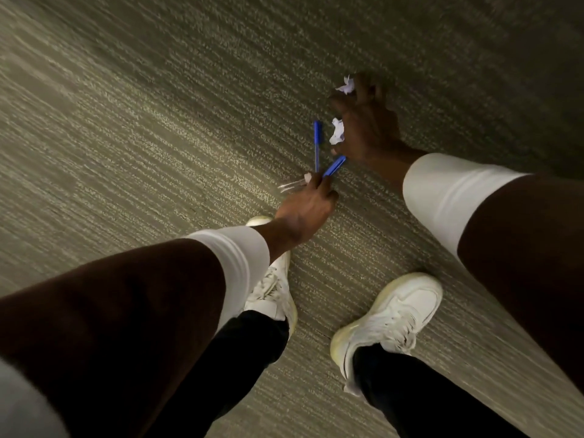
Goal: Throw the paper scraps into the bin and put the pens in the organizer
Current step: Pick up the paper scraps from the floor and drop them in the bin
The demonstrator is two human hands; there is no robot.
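Pens (317, 146) fan from the pinching left hand (305, 213), just short of the right hand (368, 128) (curled around paper scraps (337, 131)), seemingly sorted by destination.

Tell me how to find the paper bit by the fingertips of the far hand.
Start at the white shoes on the carpet and follow the right hand forward. The scrap sits at its fingertips. It is the farthest white bit, beyond the scrap in the palm and both blue pens.
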